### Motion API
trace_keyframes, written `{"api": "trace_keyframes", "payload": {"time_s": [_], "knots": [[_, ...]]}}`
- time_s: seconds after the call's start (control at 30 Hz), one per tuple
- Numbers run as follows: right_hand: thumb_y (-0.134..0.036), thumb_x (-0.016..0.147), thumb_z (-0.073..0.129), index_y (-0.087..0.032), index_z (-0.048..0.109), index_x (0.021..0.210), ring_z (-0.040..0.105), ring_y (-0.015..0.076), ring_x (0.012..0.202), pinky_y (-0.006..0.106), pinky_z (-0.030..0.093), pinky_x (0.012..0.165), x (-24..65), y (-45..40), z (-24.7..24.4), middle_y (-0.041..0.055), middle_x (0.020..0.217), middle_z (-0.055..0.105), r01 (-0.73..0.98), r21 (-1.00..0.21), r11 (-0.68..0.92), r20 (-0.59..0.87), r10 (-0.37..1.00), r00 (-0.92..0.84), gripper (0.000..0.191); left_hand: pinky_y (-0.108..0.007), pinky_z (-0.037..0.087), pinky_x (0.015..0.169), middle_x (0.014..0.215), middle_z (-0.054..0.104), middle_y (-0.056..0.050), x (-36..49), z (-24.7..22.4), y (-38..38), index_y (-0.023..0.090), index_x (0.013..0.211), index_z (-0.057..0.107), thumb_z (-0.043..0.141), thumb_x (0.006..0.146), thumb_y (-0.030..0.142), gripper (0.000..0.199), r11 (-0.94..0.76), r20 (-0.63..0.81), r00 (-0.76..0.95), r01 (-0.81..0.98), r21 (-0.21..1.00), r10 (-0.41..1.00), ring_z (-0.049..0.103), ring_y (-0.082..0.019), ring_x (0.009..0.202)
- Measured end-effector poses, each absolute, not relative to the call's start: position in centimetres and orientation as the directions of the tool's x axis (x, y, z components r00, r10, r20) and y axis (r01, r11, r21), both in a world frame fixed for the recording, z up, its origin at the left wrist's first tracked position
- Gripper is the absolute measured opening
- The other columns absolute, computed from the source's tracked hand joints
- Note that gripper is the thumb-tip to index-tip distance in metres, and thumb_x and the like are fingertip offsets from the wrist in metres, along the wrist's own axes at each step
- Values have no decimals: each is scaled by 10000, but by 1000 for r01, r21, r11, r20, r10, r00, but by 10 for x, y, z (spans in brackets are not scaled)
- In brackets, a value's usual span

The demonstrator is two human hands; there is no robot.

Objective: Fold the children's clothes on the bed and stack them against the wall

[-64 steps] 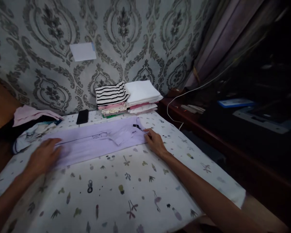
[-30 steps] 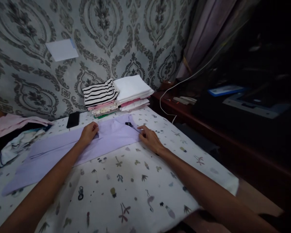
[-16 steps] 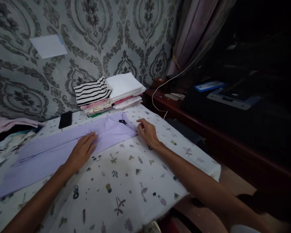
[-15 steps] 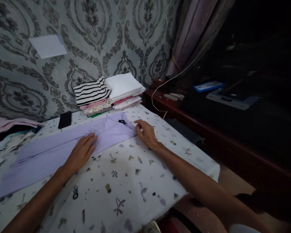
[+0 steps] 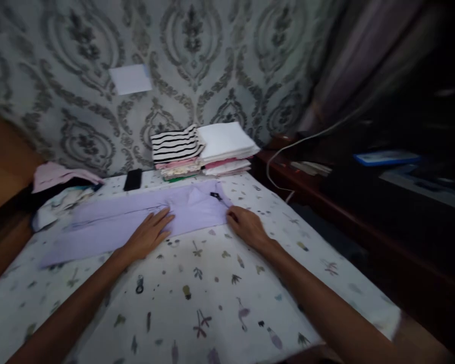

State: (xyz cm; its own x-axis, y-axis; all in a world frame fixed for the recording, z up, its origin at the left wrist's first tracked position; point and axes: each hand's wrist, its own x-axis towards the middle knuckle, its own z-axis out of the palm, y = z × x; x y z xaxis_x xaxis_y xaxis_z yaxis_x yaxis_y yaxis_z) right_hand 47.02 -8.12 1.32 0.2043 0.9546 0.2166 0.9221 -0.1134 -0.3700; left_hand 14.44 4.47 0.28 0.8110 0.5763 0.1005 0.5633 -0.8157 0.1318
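A lavender garment [image 5: 117,217] lies folded lengthwise across the patterned white cloth [image 5: 182,313], with a small dark label at its right end. My left hand [image 5: 147,235] rests flat on the garment's near edge, fingers apart. At the garment's near right corner, my right hand [image 5: 246,225] has its fingers curled together on the lavender fabric.
Behind the garment stand stacks of folded clothes, one topped by a striped piece [image 5: 176,146], the other by white cloth [image 5: 225,140]. A black phone [image 5: 133,179] lies left of them. Loose clothes [image 5: 62,199] are heaped at the left. A white cable [image 5: 271,174] hangs at the right.
The view has swung left, so things appear further right. My right hand's fingers have closed on the garment's corner. My left hand still lies flat on the fabric.
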Motion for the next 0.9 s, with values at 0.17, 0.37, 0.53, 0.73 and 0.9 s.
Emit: {"api": "trace_keyframes", "payload": {"time_s": [0.17,0.37,0.53,0.73,0.9], "knots": [[-333,897,458,-214,679,930,649,217,772,304,432,665,471,-80,4,58,870,728,934,-354,-53,280,947,160,253,-444,155,1257,1655,261,-19,102,7,44,292,1519,383,244,1029,544,569,-744,65,748,641,186,661,229,-190,1522],[-405,900,437,-221,666,877,660,246,755,340,474,659,454,-74,11,71,834,720,939,-344,6,340,933,118,294,-458,306,1192,1516,490,-116,2,13,69,197,1412,507,315,1001,460,524,-570,159,548,794,212,821,434,-248,1400],[-318,892,451,-210,665,879,662,236,809,340,499,728,418,-31,24,83,903,716,918,-331,218,375,923,-84,240,-442,457,1028,1197,673,-143,-73,21,97,161,1183,651,374,912,362,437,-399,190,363,893,207,912,599,-285,1136],[-223,912,464,-175,673,1002,627,246,1018,353,482,894,341,33,34,112,1043,691,842,-360,401,314,902,-296,232,-358,475,859,1028,698,-100,-92,34,124,203,1018,696,461,838,502,421,-334,55,334,895,295,941,626,-264,958],[-238,952,473,-166,651,1148,583,249,1085,393,441,976,269,63,25,120,1125,662,767,-386,513,278,857,-433,274,-276,433,691,808,680,-28,-86,49,148,214,842,670,552,754,496,318,-283,-86,332,892,352,939,600,-202,763]]}}
